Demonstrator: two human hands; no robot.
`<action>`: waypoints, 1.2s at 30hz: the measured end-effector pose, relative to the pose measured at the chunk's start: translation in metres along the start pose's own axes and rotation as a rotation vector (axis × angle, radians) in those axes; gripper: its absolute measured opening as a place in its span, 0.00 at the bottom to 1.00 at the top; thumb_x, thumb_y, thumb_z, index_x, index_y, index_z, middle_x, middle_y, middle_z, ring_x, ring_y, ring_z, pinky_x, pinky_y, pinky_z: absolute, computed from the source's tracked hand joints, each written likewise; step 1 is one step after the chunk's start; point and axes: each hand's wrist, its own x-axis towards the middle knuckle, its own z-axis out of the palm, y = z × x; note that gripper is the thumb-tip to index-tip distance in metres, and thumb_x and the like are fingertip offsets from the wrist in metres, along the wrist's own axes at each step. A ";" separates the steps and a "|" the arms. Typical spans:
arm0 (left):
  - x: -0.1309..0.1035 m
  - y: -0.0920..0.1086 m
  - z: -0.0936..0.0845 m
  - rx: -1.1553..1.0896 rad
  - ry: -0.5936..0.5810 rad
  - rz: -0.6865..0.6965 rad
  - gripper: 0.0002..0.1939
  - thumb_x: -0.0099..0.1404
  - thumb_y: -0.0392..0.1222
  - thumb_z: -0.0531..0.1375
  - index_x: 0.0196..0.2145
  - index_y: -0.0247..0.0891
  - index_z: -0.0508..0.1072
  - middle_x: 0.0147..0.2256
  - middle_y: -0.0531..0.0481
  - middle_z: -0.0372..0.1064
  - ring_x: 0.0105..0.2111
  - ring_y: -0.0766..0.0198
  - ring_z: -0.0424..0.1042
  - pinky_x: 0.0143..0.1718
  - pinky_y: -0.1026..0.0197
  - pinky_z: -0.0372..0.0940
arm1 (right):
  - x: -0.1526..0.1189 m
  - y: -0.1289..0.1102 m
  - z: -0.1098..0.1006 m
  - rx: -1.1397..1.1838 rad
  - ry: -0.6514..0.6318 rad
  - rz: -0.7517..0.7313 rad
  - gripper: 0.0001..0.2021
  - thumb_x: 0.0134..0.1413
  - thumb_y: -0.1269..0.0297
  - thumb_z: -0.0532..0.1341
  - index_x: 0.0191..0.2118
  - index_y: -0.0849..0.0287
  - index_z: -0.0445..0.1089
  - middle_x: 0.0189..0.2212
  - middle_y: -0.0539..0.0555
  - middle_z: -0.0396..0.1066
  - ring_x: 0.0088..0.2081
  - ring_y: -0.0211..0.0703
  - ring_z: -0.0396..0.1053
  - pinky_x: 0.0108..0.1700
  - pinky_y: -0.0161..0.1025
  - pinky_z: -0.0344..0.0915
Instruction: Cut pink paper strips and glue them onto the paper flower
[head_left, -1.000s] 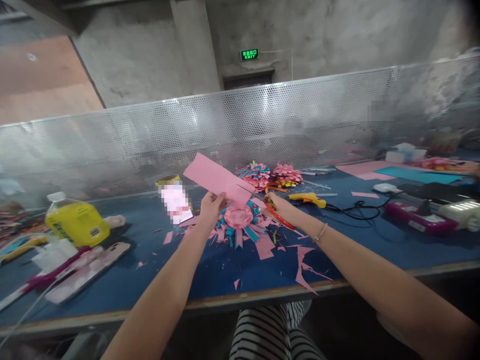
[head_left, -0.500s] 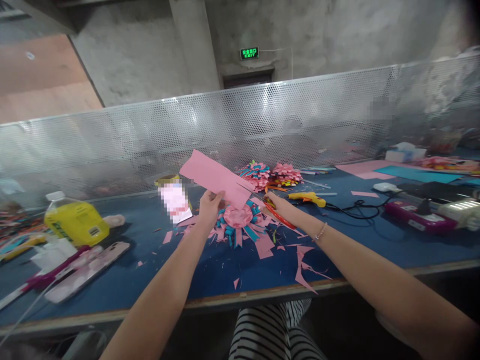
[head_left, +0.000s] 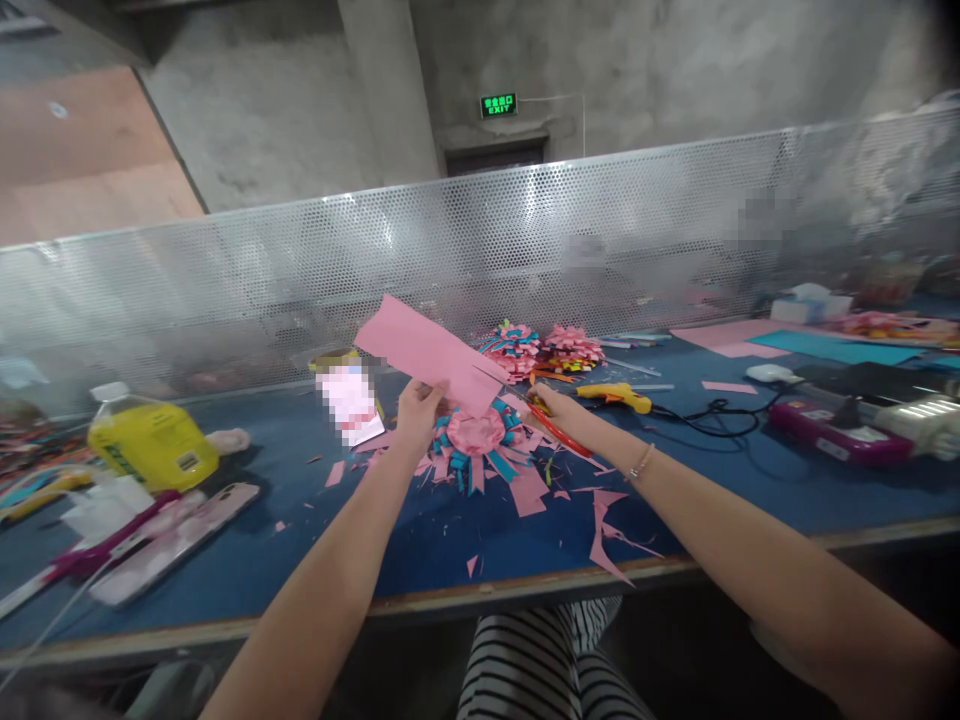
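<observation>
Toward the worktop's (head_left: pixel 420 560) left edge, a clear bottle (head_left: pixel 150 440) holds yellow liquid, nearly to its shoulder; farther back, a yellow-rimmed container (head_left: pixel 335 358) stands partly behind a blurred-out screen, its contents hidden. The left hand (head_left: pixel 418 408) has its fingers pinched on a pink sheet (head_left: pixel 424 345), held above the worktop midway along it. Below lies a pink-and-blue rosette (head_left: pixel 478 432), its centre and strips already together. The right hand (head_left: pixel 549 402) has its fingers closed around red-handled scissors (head_left: pixel 564 436), blades at the sheet's right end (the cut looks barely begun, most of the sheet being whole). Behind, near the far edge, two layered paper flowers (head_left: pixel 574 350) look well advanced. Near the far right corner, a white box (head_left: pixel 810 305) has tissue showing at its top.
</observation>
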 end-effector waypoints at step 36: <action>-0.002 -0.002 -0.003 0.276 -0.026 0.170 0.09 0.56 0.46 0.54 0.28 0.38 0.62 0.12 0.59 0.58 0.11 0.71 0.58 0.13 0.69 0.52 | -0.002 -0.014 0.010 0.104 0.015 0.070 0.14 0.48 0.51 0.51 0.25 0.57 0.56 0.17 0.48 0.56 0.20 0.36 0.57 0.23 0.37 0.58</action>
